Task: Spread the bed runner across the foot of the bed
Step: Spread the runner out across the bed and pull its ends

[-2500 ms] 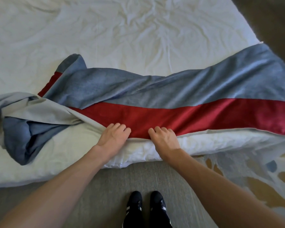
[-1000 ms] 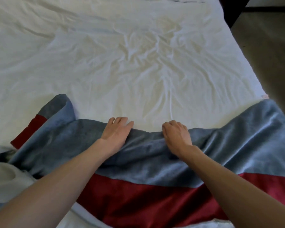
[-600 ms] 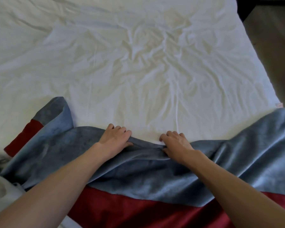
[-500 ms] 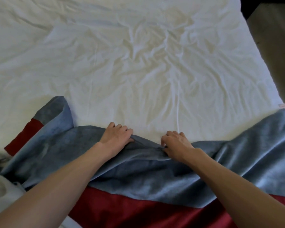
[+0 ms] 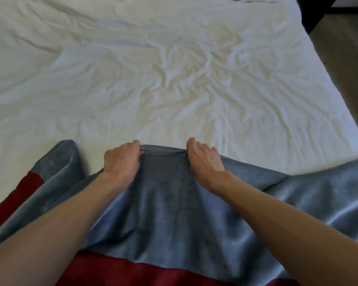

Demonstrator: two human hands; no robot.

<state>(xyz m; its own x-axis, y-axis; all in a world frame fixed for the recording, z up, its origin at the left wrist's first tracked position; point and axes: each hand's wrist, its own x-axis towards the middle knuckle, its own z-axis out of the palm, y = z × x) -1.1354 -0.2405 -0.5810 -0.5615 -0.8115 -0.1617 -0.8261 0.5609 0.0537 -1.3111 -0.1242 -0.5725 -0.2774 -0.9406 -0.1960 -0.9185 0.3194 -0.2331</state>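
Runner [image 5: 170, 207] edge pinched by left hand [image 5: 120, 162], right hand [image 5: 205, 164]; open sheet [image 5: 132, 89] beyond.

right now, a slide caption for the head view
Left hand and right hand grip the far blue edge of the bed runner on a wrinkled white sheet

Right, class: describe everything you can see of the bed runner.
The bed runner is a soft, fuzzy-looking cloth with a wide grey-blue band and a dark red band nearer the person. It lies across the near end of the wrinkled white sheet, not yet flat: its left end is folded over, showing red beside blue, and the right part ripples. The left hand and right hand each grip its far blue edge, holding a taut stretch between them.
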